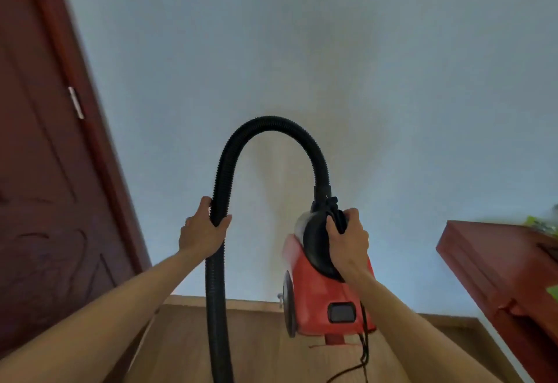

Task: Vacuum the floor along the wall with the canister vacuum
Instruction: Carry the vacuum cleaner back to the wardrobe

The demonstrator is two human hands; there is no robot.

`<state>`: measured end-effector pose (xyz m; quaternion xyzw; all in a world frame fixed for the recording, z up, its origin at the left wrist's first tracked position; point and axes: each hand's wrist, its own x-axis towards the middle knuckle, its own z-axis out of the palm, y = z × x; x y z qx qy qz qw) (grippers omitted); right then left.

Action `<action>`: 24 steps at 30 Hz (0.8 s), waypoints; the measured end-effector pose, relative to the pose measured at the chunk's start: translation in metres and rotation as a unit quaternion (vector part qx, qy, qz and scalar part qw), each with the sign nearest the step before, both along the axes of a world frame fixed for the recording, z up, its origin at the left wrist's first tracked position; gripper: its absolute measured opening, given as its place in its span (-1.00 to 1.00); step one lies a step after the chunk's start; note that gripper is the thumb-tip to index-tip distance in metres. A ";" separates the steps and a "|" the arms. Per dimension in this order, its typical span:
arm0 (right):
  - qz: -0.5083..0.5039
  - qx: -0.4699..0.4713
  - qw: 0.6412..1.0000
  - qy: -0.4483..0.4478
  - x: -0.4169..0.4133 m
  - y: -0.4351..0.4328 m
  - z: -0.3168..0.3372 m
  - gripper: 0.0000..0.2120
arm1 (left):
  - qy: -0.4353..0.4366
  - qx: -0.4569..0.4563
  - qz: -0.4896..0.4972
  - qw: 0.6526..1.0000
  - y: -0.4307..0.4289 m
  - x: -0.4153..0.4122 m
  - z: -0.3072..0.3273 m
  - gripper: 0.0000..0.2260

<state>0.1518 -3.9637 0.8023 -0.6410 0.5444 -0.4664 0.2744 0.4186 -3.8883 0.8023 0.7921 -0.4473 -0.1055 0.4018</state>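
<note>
The left hand [205, 231], left of centre, is curled round the black hose [271, 123], which arches up the middle of the frame; the right hand [347, 240], right of centre, grips the black handle on top of the red vacuum [326, 292], which appears to be lifted clear of the floor [256, 337], its cord [365, 352] dangling out the bottom edge. This looks like the carrying and positioning step, with no cleaning begun; the hose drops out of the bottom edge, so its nozzle end is not seen. Next, I judge, the vacuum must be set down near the baseboard [226, 302] and the hose end brought low along it. The floor is wood-look boards at bottom centre; the pale wall [302, 50] fills the upper frame; a dark red door [39, 171] stands at left, a red-brown cabinet [489, 262] at right.
</note>
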 end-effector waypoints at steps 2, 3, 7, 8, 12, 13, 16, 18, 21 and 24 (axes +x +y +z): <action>0.040 -0.017 0.999 0.000 0.002 0.008 0.011 -0.82 | -0.011 -0.014 0.047 0.999 0.029 -0.005 0.020 -0.69; 0.059 -0.024 0.998 0.000 0.004 0.013 0.015 -0.82 | -0.018 -0.020 0.071 0.997 0.044 -0.007 0.029 -0.70; 0.124 -0.035 0.992 0.004 0.014 0.041 0.028 -0.83 | -0.040 -0.023 0.156 0.987 0.114 -0.012 0.050 -0.70; 0.138 -0.035 0.990 0.002 0.017 0.049 0.031 -0.83 | -0.051 -0.020 0.173 0.983 0.132 -0.012 0.054 -0.70; 0.193 -0.036 0.980 -0.011 0.038 0.093 0.046 -0.82 | -0.070 -0.018 0.232 0.970 0.201 -0.012 0.073 -0.70; 0.211 -0.038 0.977 -0.014 0.042 0.105 0.049 -0.81 | -0.072 -0.017 0.246 0.966 0.218 -0.014 0.077 -0.69; 0.253 -0.042 0.966 -0.026 0.054 0.144 0.057 -0.82 | -0.078 -0.024 0.283 0.956 0.270 -0.021 0.088 -0.67; 0.279 -0.051 0.958 -0.034 0.061 0.174 0.065 -0.83 | -0.085 -0.027 0.311 0.946 0.309 -0.027 0.095 -0.63; 0.318 -0.065 0.945 -0.041 0.069 0.222 0.077 -0.83 | -0.084 -0.024 0.352 0.932 0.379 -0.038 0.104 -0.59; 0.355 -0.080 0.930 -0.045 0.072 0.276 0.088 -0.83 | -0.096 -0.032 0.388 0.916 0.456 -0.056 0.116 -0.59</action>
